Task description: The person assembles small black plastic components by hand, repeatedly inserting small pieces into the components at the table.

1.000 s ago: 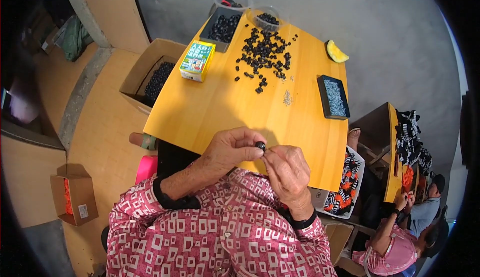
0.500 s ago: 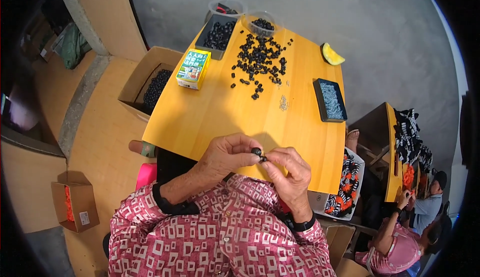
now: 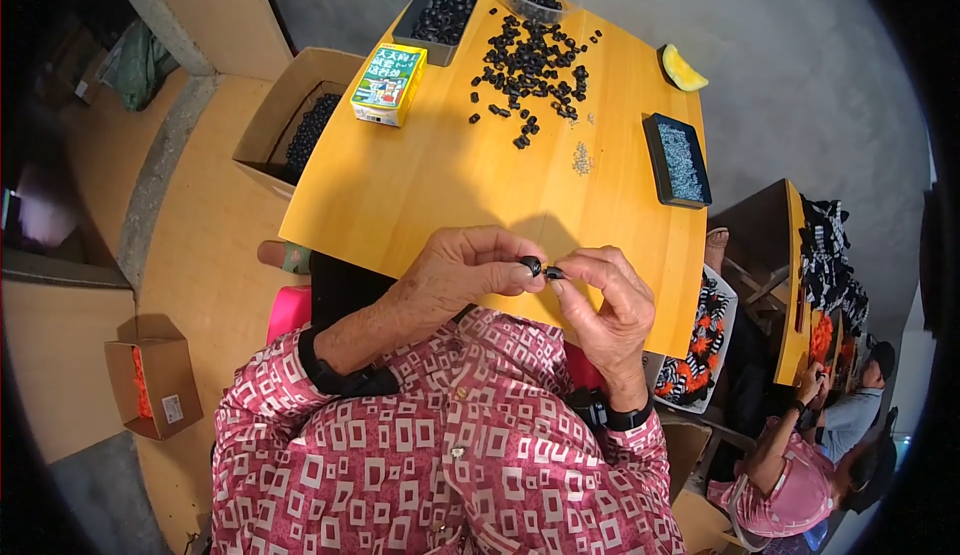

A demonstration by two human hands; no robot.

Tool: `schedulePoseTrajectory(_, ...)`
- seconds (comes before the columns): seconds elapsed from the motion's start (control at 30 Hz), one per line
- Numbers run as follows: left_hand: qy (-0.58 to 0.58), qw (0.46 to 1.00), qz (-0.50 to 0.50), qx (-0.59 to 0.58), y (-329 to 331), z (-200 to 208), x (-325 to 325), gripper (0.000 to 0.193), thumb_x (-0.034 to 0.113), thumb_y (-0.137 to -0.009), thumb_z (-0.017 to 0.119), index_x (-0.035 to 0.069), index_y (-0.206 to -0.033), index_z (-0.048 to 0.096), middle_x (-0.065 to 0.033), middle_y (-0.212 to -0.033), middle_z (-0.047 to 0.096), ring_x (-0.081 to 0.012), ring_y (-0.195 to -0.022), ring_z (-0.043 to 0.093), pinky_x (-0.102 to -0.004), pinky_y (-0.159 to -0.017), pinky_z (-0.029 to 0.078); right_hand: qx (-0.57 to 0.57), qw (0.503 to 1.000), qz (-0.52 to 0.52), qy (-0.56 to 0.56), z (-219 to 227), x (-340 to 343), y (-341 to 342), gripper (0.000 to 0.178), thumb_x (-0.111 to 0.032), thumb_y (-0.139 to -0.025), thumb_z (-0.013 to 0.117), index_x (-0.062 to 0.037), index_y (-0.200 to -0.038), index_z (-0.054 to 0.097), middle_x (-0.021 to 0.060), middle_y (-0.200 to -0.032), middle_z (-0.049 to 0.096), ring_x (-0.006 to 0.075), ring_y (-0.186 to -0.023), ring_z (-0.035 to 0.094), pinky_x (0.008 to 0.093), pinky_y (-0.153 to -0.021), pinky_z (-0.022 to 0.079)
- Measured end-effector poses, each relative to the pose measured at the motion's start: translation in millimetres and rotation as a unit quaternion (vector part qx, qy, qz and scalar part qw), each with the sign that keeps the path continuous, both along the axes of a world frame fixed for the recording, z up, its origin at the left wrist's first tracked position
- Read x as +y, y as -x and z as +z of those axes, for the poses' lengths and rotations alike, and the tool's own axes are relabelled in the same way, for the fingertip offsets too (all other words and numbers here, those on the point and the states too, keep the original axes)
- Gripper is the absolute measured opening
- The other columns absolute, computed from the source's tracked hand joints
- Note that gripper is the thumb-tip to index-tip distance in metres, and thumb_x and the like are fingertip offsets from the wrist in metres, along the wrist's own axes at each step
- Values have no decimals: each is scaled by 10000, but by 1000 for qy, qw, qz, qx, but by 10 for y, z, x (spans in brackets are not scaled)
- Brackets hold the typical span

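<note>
Over the near edge of the yellow wooden table [image 3: 420,190], my left hand [image 3: 455,267] pinches a small round black plastic part [image 3: 531,264] between thumb and fingertips. My right hand [image 3: 608,305] grips a smaller black piece [image 3: 553,273] the same way. The two pieces meet or nearly meet; the contact is too small to make out. A loose spread of black plastic parts [image 3: 530,67] lies farther up the table, with a little heap of tiny silvery pins [image 3: 582,159] near it.
A black tray of silvery pins [image 3: 680,160] and a melon slice [image 3: 684,68] are at the right. Far left stand a grey bin [image 3: 440,20], a clear bowl [image 3: 540,0] and a yellow-green carton [image 3: 388,85]. Cardboard boxes [image 3: 262,135] flank the table; co-workers [image 3: 785,475] sit lower right.
Both hands have shifted slightly right and up in the picture, still holding the black pieces. The table and its contents sit higher in view as the head has tilted.
</note>
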State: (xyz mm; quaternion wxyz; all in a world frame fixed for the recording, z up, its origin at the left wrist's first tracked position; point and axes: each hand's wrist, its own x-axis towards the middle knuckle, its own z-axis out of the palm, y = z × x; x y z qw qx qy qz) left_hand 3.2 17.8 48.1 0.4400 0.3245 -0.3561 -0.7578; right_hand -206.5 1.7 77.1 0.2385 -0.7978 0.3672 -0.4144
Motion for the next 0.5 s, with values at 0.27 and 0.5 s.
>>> schedulePoseTrajectory(0.27, -4, 1000, -12, 10, 43, -107, 22, 252, 96, -976, 634, -25, -1197, 636, -101, -1084, 702, -183, -1012, 699, -288, -910, 562, 8, 1000, 10, 27, -9, -13, 12, 213, 75, -766, 742, 21, -964, 682, 136, -895, 682, 228, -798, 651, 308, -698, 513)
schedulePoseTrajectory(0.5, -20, 999, -19, 20, 30, -97, 14, 258, 104, -986, 619, -23, -1211, 620, -112, -1102, 696, -188, -1009, 702, -304, -919, 567, 25, 999, 3, 29, -16, -30, 19, 211, 13, -777, 781, 0, -970, 698, 131, -904, 686, 240, -777, 672, 314, -648, 530)
